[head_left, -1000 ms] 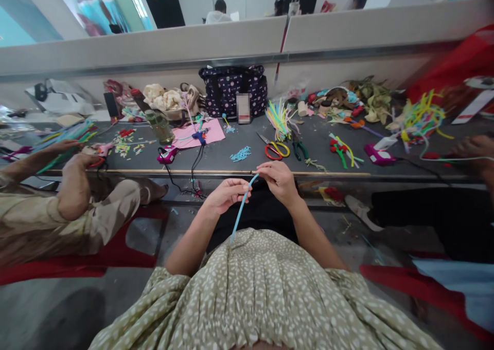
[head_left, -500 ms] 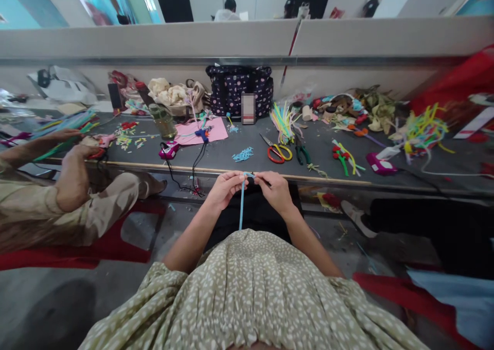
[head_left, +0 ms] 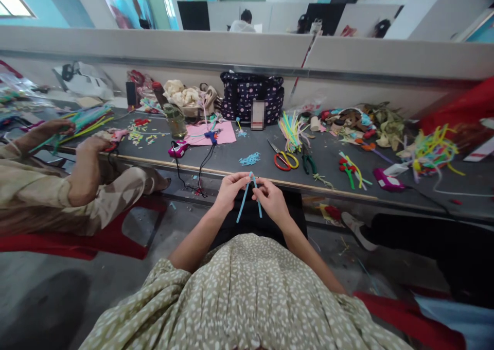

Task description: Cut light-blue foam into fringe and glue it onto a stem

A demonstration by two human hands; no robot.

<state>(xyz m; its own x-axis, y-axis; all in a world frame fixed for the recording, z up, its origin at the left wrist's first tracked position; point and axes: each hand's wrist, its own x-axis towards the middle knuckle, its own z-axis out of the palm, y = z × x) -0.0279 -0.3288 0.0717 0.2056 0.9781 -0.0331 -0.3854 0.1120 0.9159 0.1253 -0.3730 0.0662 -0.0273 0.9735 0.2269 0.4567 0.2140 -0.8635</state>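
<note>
The blue stem (head_left: 242, 205) is in both hands, nearer the wearer than the scissors (head_left: 283, 155) and just off the edge of the table (head_left: 326, 157). It is bent into a narrow upside-down V: the fold points toward the table, and the two legs hang back toward the wearer, spreading apart.

The left hand (head_left: 229, 189) is nearly closed, thumb and fingertips pinched on the left leg close below the fold, so the fold stands just past its fingertips. The right hand (head_left: 273, 198) is also mostly closed, its fingers curled at the right leg; that leg's end comes out below them. Exactly which of its fingers press the stem I cannot tell. Both loose ends lie in the space between the two wrists.

On the table, a small heap of blue pieces (head_left: 249, 159) lies left of the scissors. The pliers (head_left: 307, 162) are just right of the scissors, a bundle of stems (head_left: 291, 134) lies behind the scissors, and the bag (head_left: 251, 98) stands farther back, to the left of the scissors.
</note>
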